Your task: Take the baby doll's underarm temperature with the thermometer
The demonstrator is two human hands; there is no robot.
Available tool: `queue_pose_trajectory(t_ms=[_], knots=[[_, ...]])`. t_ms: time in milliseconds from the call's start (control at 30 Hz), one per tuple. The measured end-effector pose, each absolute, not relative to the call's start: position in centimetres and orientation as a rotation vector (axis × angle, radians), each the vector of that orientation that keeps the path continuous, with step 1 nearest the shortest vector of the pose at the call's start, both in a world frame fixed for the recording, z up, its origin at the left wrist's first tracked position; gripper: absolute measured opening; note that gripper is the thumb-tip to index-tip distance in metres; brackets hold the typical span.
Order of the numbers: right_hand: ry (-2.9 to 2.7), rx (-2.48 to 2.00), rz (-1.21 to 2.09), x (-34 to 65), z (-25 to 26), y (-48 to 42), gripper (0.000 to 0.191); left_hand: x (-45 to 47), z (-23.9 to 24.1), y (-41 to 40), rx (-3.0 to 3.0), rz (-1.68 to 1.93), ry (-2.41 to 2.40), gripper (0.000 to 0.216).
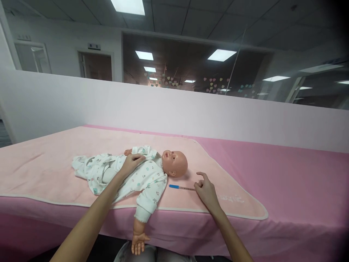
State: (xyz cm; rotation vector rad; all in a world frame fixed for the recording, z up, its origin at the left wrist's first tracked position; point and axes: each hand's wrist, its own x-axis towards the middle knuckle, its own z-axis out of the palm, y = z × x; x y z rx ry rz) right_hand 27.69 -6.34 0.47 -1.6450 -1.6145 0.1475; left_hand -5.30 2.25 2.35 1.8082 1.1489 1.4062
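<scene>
The left hand [132, 162] rests flat, fingers spread, on the doll [141, 174], which lies on the pink blanket [49, 167]. At the doll's four o'clock, the right hand [205, 189] pinches one end of a thermometer [181, 187], forefinger raised. The blanket's embroidered lettering [233, 198] is unreadable.

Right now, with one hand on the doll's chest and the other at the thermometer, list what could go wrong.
1. The baby doll in the white printed romper lies near the table edge, one arm hanging over; a nudge from the left hand might slide it off.
2. The thin blue-capped thermometer lies loose on the pale pink blanket; the right hand, fingertips at its tip, could roll it toward the edge.
</scene>
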Motion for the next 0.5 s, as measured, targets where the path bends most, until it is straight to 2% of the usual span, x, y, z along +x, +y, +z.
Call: queue_pose_trajectory(t_ms=[100, 200, 300, 433, 500], knots=[[-1.647, -1.609, -0.058, 26.2, 1.3, -6.7, 0.030, -5.4, 3.6, 2.8, 1.615, 1.326, 1.190, 0.036], [-1.765, -1.407, -0.116, 22.2, 2.8, -6.5, 0.026, -5.0, 5.5, 3.6, 1.434, 1.341, 1.213, 0.042], [-1.930, -1.231, -0.112, 16.3, 4.1, -4.8, 0.026, -3.7, 6.7, 4.2, 1.621, 1.388, 1.132, 0.040], [-2.037, -1.419, -0.168, 10.3, 4.5, -1.7, 0.023, -2.5, 5.7, 4.8, 2.034, 1.127, 0.988, 0.026], [-2.033, -1.477, -0.172, 9.2, 4.1, -0.7, 0.024, -2.7, 4.7, 5.1, 2.085, 1.116, 1.039, 0.024]])
